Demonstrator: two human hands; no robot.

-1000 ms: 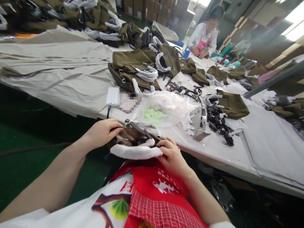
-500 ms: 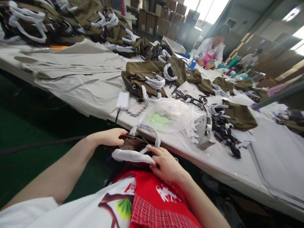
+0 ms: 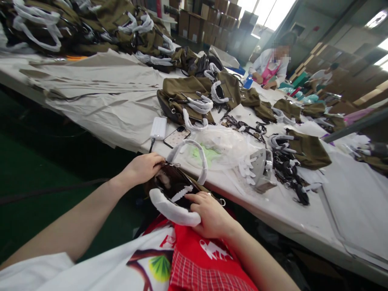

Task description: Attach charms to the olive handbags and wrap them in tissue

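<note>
An olive-brown bag (image 3: 174,178) with white-wrapped handles hangs at the table's front edge, its mouth spread and its dark inside showing. My left hand (image 3: 145,169) is closed on the far left end of the bag's rim, near a metal clasp. At the right end of the opening, my right hand (image 3: 209,212) grips the rim beside the near wrapped handle (image 3: 174,208). A white toothed strip (image 3: 182,193) lies in the opening by my right fingertips. The other handle (image 3: 203,161) stands up against the table edge.
On the table (image 3: 121,135) lie a phone (image 3: 177,136), a white power bank (image 3: 158,128), a plastic bag with green pieces (image 3: 203,154), a metal dispenser (image 3: 262,169), dark straps (image 3: 289,173) and several olive bags (image 3: 188,91). A person (image 3: 269,66) works across the table.
The bag's mouth has opened wider and shows more of its inside. My left hand has moved slightly up and my right hand slightly down. The phone is now clearly visible.
</note>
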